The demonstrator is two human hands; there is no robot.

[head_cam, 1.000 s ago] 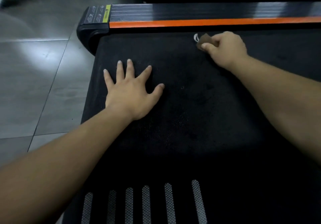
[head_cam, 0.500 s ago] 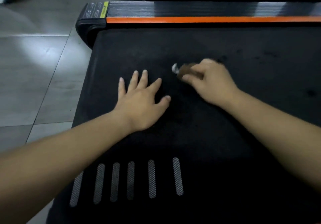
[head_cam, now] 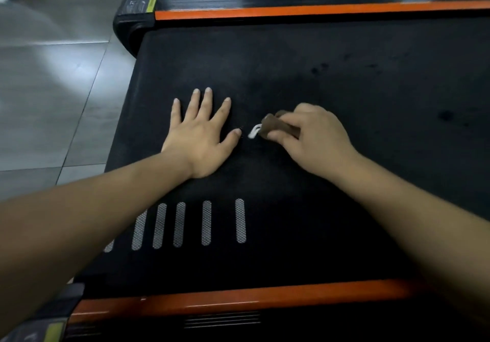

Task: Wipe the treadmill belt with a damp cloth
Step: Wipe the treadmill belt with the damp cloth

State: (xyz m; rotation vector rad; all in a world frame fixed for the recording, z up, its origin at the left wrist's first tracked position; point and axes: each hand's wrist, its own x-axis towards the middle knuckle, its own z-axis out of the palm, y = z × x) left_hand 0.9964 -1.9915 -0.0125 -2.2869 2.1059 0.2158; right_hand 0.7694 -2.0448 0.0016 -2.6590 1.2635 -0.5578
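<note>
Your left hand (head_cam: pixel 201 140) lies flat on the treadmill belt (head_cam: pixel 344 209), palm down, fingers straight and spread, grasping nothing. Just beside its thumb, your right hand (head_cam: pixel 313 140) curls round a small bunched brown cloth (head_cam: pixel 278 128), held down on the belt near its middle. A white loop (head_cam: pixel 254 132) sticks out of the cloth's left end. Grey mesh stripes (head_cam: pixel 206 222) mark the belt nearer you, and orange side rails (head_cam: pixel 238 300) run along its far and near edges.
</note>
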